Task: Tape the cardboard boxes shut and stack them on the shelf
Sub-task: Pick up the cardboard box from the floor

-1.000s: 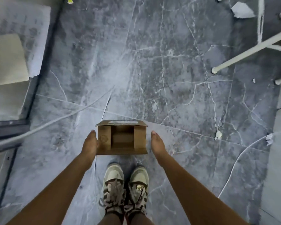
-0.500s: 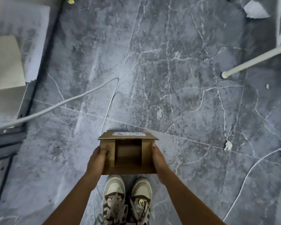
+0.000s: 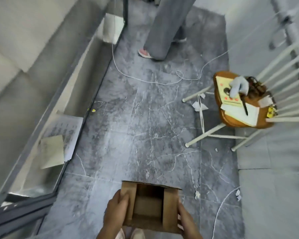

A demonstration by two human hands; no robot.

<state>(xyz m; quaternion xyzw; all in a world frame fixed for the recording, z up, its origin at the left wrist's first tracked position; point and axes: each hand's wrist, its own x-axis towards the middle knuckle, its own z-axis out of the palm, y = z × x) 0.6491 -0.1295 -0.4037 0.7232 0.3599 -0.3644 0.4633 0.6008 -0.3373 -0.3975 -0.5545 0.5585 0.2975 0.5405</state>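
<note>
Open-flapped cardboard box (image 3: 151, 207) clamped between left hand (image 3: 116, 210) and right hand (image 3: 184, 217), each grip curled round a side wall. Best kept level, flaps folded inward before taping.

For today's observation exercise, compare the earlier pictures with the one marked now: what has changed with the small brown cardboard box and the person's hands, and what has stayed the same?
The small brown cardboard box, first on the grey marbled floor between flat hands, was gripped by the left hand and right hand and lifted up. The view rose, revealing a wooden chair and another person's grey trouser legs. Unchanged: the box is open, untaped.
</note>
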